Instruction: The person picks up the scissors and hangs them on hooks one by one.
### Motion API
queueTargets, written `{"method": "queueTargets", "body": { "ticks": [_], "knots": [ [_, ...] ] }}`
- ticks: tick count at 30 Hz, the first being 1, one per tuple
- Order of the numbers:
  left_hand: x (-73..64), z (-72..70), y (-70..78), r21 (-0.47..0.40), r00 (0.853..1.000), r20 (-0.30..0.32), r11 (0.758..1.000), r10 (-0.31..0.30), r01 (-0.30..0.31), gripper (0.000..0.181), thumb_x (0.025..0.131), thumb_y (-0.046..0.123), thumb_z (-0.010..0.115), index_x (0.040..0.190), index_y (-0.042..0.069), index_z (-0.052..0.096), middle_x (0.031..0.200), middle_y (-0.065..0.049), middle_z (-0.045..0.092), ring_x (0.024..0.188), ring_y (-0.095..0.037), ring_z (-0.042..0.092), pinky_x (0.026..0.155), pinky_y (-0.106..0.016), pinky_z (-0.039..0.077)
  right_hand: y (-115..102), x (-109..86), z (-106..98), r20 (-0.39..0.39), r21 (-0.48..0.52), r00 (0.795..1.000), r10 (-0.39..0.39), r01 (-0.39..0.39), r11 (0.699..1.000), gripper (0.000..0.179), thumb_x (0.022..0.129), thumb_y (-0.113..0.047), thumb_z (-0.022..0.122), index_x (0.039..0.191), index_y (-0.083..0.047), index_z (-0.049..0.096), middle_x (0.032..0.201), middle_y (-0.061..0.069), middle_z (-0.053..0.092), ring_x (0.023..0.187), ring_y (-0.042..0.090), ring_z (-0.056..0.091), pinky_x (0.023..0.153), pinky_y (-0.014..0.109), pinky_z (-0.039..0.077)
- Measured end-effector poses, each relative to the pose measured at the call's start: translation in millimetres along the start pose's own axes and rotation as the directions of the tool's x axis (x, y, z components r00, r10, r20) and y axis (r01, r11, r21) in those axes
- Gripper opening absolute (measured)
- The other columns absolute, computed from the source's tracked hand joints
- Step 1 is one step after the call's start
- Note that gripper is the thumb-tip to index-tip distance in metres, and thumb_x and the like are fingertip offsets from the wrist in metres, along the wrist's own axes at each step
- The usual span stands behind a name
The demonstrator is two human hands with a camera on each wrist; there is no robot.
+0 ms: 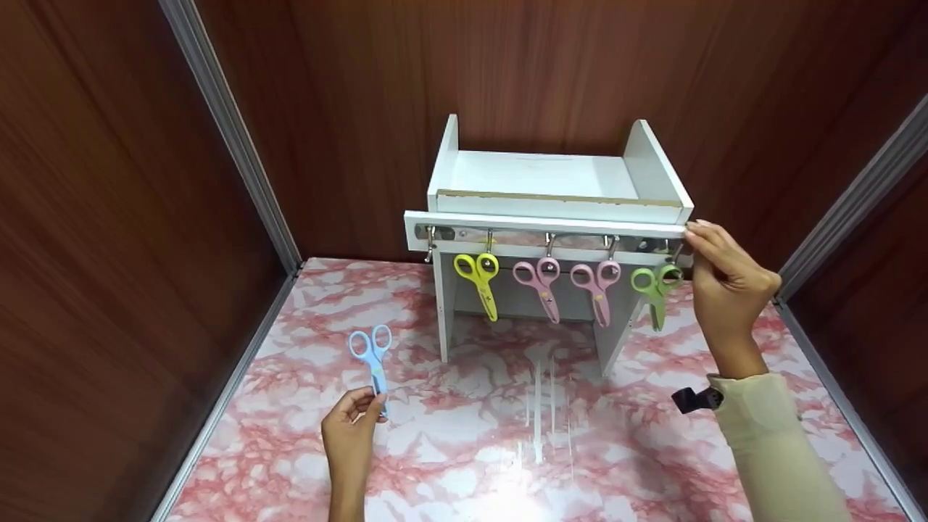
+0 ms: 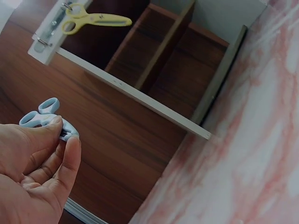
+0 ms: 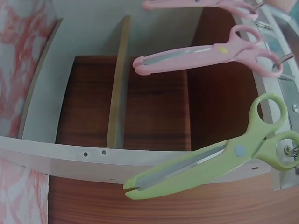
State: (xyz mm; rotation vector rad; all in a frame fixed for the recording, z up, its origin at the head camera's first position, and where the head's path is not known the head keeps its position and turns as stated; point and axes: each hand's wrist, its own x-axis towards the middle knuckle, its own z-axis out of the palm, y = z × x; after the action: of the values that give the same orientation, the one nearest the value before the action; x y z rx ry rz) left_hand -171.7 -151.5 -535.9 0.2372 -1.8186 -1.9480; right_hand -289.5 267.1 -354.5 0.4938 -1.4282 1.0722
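Observation:
In the head view my left hand [image 1: 351, 428] pinches light-blue scissors [image 1: 371, 355] by the blade end, with the handle loops pointing up. The left wrist view shows the thumb and fingers of the left hand [image 2: 39, 168] on the blue scissors [image 2: 49, 116]. My right hand [image 1: 728, 283] grips the right end of a white hook rail [image 1: 551, 223]. From its metal hooks hang yellow scissors [image 1: 478, 283], two pairs of pink scissors [image 1: 538, 286] and green scissors [image 1: 656, 293]. The green scissors [image 3: 215, 161] hang nearest the right wrist camera. A metal hook [image 1: 430, 243] is at the rail's left end.
A white shelf unit [image 1: 670, 170] with raised sides stands behind the rail on a red-and-white marbled tabletop [image 1: 435, 442]. Dark wood panels [image 1: 362, 87] with metal edge strips [image 1: 239, 145] enclose the back and sides. Whitish streaks [image 1: 538, 413] mark the tabletop before the shelf.

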Motion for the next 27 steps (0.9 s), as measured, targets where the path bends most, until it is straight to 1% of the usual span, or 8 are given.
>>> {"method": "queueTargets", "body": {
  "ticks": [3,7,9,13,17,23,24,27],
  "knots": [
    [1.5,-0.3,-3.7,-0.027,1.000,0.000,0.999,0.022,-0.022,0.013,0.082,0.001,0.071,0.093,-0.007,0.067,0.085,-0.021,0.065,0.074,-0.030,0.064,0.060,-0.031,0.058,-0.6,0.3,0.6,-0.005,0.004,1.000,0.002,-0.002,1.000,0.018,0.076,0.018,0.065,0.077,0.003,0.075,0.084,0.023,0.069,0.084,0.037,0.067,0.084,0.041,0.054],
    [4.8,-0.1,-8.1,-0.039,0.999,0.002,0.998,0.045,-0.045,0.017,0.082,0.008,0.073,0.093,-0.004,0.068,0.086,-0.019,0.065,0.076,-0.032,0.063,0.062,-0.031,0.058,-0.6,0.6,0.4,-0.008,0.009,1.000,0.004,-0.004,1.000,0.018,0.076,0.018,0.065,0.077,0.003,0.075,0.085,0.022,0.070,0.085,0.038,0.066,0.085,0.041,0.054],
    [6.2,0.7,-7.9,-0.039,0.998,0.002,0.997,0.063,-0.063,0.019,0.082,0.010,0.074,0.093,-0.003,0.068,0.086,-0.019,0.065,0.076,-0.030,0.064,0.061,-0.031,0.058,-0.3,0.6,0.3,-0.006,0.009,1.000,0.004,-0.004,1.000,0.017,0.076,0.018,0.066,0.078,0.003,0.075,0.085,0.021,0.070,0.085,0.037,0.067,0.085,0.042,0.053],
    [7.9,3.2,-3.7,-0.040,0.997,0.004,0.996,0.079,-0.078,0.019,0.082,0.011,0.074,0.093,-0.002,0.068,0.086,-0.018,0.065,0.076,-0.027,0.064,0.061,-0.032,0.058,0.2,0.5,0.5,-0.002,0.013,1.000,0.006,-0.006,1.000,0.017,0.076,0.018,0.065,0.078,0.003,0.075,0.086,0.020,0.070,0.085,0.038,0.066,0.085,0.042,0.053],
    [7.7,5.7,4.7,-0.046,0.997,0.008,0.996,0.078,-0.077,0.016,0.082,0.009,0.072,0.094,-0.002,0.068,0.086,-0.017,0.065,0.076,-0.026,0.064,0.061,-0.031,0.058,0.6,0.1,0.6,0.000,0.012,1.000,0.006,-0.006,1.000,0.018,0.077,0.018,0.065,0.078,0.003,0.075,0.086,0.020,0.070,0.084,0.040,0.066,0.085,0.041,0.054],
    [3.2,10.9,30.1,-0.086,0.993,0.027,0.990,0.117,-0.115,0.014,0.083,-0.001,0.070,0.093,-0.009,0.066,0.085,-0.023,0.064,0.073,-0.029,0.064,0.059,-0.032,0.057,1.3,-0.9,0.3,-0.003,0.004,1.000,0.006,-0.006,1.000,0.018,0.077,0.017,0.065,0.078,0.003,0.075,0.086,0.019,0.070,0.085,0.038,0.067,0.085,0.041,0.054],
    [2.6,11.7,34.0,-0.087,0.992,0.031,0.989,0.122,-0.119,0.014,0.083,-0.001,0.069,0.093,-0.010,0.065,0.084,-0.024,0.064,0.073,-0.027,0.064,0.059,-0.032,0.057,1.3,-1.0,0.3,-0.003,0.005,1.000,0.006,-0.006,1.000,0.018,0.076,0.017,0.065,0.078,0.003,0.075,0.086,0.020,0.070,0.085,0.038,0.067,0.085,0.041,0.054],
    [1.8,13.6,40.3,-0.076,0.991,0.043,0.990,0.126,-0.123,0.014,0.083,-0.001,0.069,0.093,-0.010,0.065,0.084,-0.023,0.064,0.071,-0.026,0.064,0.061,-0.033,0.057,1.2,-1.2,0.4,-0.001,0.004,1.000,0.003,-0.003,1.000,0.018,0.076,0.018,0.066,0.077,0.003,0.075,0.085,0.021,0.070,0.085,0.037,0.067,0.084,0.041,0.054]
  ]
}}
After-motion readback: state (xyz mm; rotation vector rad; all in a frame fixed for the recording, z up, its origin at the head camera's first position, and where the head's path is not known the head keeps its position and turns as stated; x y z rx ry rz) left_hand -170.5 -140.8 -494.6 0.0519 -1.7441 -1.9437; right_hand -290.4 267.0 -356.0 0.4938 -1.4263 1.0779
